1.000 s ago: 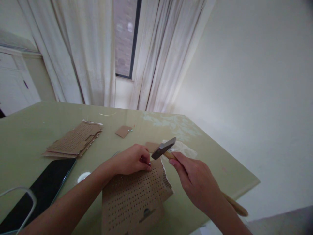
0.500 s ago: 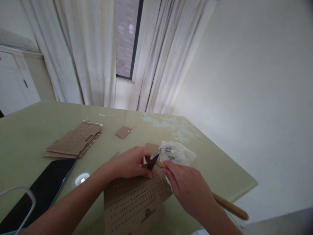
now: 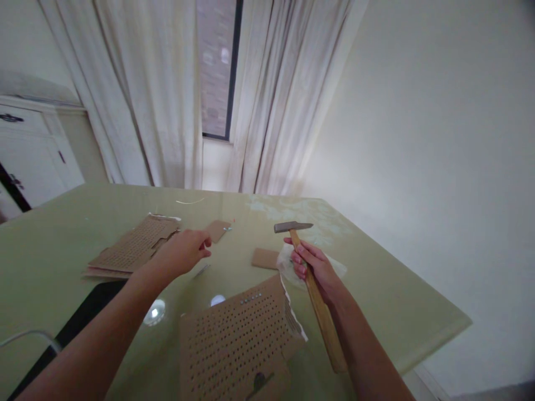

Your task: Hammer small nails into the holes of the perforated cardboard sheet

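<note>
My right hand grips the wooden handle of a hammer close below its metal head, which is raised above the table. My left hand is over the table with its fingers bent and slightly apart. I see nothing between them. Just beyond it lies a small cardboard piece with tiny shiny bits at its right edge. In front of me is a stack of perforated cardboard, with a short row of small silvery pieces near its far edge. A thin metal item lies beneath my left hand.
Another pile of perforated cardboard lies at the left, above a dark flat device with a white cable. A crumpled clear plastic bag and a small cardboard rectangle are behind the stack. The table's right edge slants near the wall.
My left hand has left the cardboard stack and moved left and away from me. My right hand has lifted the hammer off the stack and turned it with its head up.
</note>
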`<state>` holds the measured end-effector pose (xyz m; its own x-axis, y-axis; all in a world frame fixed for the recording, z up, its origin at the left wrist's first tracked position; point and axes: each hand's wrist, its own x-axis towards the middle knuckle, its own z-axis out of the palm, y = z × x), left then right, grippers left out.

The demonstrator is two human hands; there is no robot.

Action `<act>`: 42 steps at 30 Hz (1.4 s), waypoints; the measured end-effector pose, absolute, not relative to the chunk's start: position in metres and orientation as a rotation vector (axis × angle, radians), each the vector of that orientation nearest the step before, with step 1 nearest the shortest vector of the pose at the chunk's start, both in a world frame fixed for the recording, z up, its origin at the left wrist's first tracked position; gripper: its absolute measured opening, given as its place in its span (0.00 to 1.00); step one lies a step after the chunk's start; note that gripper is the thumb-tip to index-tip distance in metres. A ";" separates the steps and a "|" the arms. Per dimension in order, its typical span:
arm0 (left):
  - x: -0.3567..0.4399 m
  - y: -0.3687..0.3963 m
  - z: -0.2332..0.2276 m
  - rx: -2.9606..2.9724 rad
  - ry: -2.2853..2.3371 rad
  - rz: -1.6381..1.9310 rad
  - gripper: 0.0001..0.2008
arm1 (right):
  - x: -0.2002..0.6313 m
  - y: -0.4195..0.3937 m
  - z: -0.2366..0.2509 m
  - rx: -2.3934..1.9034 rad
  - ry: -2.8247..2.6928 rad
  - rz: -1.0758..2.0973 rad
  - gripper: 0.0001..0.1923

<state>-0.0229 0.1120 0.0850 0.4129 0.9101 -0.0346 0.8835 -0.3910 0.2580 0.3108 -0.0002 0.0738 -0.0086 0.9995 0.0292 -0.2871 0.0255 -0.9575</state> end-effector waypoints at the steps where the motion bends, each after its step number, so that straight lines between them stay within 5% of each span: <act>1: -0.026 0.116 0.077 2.419 1.617 0.100 0.08 | 0.312 0.006 0.063 -0.940 -0.989 1.327 0.25; 12: -0.017 0.114 0.038 2.370 1.522 -0.119 0.07 | 0.325 0.019 0.006 -0.825 -0.769 1.415 0.26; 16: -0.009 0.110 0.050 2.394 1.505 0.002 0.09 | 0.325 0.018 0.007 -0.794 -0.742 1.424 0.23; 21: 0.023 0.072 0.089 2.067 0.997 0.611 0.16 | 0.323 0.012 0.012 -0.775 -0.735 1.441 0.22; 26: 0.050 0.035 0.108 2.033 0.800 0.482 0.07 | 0.319 0.009 0.016 -0.780 -0.733 1.443 0.24; 42: 0.052 0.031 0.110 2.142 0.827 0.403 0.07 | 0.319 0.009 0.019 -0.787 -0.729 1.439 0.26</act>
<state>0.0520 0.0306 0.1104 0.7369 0.6760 0.0112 0.4257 -0.4768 0.7690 0.3187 0.0090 0.0186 0.0127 0.9994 -0.0333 -0.5640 -0.0204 -0.8256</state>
